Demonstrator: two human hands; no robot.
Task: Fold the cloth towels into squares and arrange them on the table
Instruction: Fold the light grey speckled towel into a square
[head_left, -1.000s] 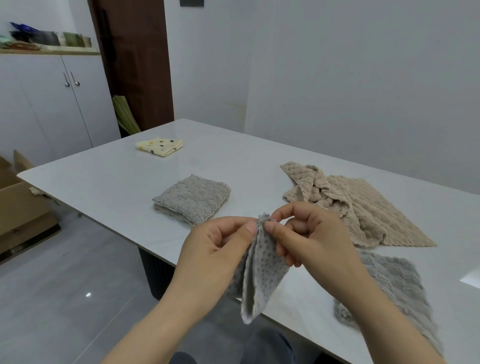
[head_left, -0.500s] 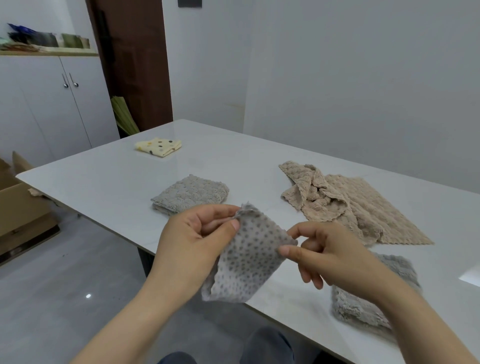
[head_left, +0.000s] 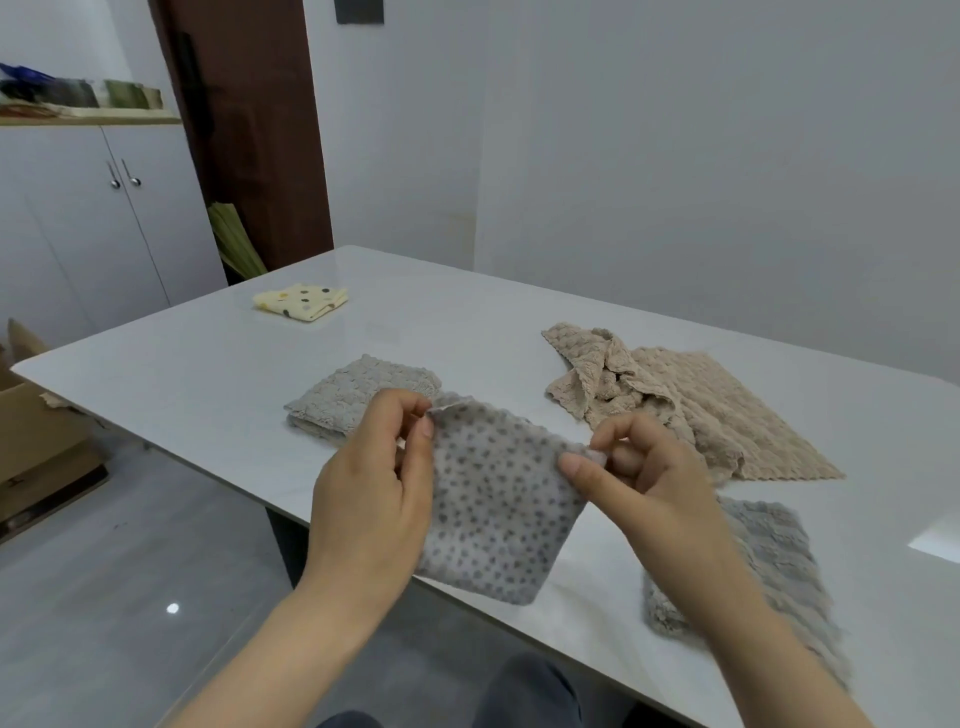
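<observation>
While both hands work above the table's near edge, these are the things I notice from where I stand:

Cloth in hand: a small grey dotted towel (head_left: 498, 499), held up in the air over the near edge of the white table (head_left: 208, 374), spread flat and facing the person, touching nothing but fingers.

Left hand: the left hand (head_left: 371, 499) pinches the towel's upper left corner between thumb and forefinger.

Right hand: the right hand (head_left: 639, 478) pinches the upper right corner the same way, the other fingers curled loosely.

How it will handle: it looks light, thin and limp; the lower edge hangs free and will sag or curl wherever it isn't supported. Not slippery, I'd judge, and nothing fragile about it.

Where to hold: the corners, as now. I reckon bringing matched corners together and keeping the top edge taut is what gives a clean square.

Already folded: a grey textured square (head_left: 358, 402) lies behind the left hand, and a yellow spotted square (head_left: 301, 301) sits far off towards the table's left corner.

Waiting: a beige towel (head_left: 675, 405) lies rumpled on the right, and another grey towel (head_left: 779, 566) lies near the front edge, partly hidden by the right forearm.

Stage: I'd say the fold on the dotted towel is just being set up.
</observation>
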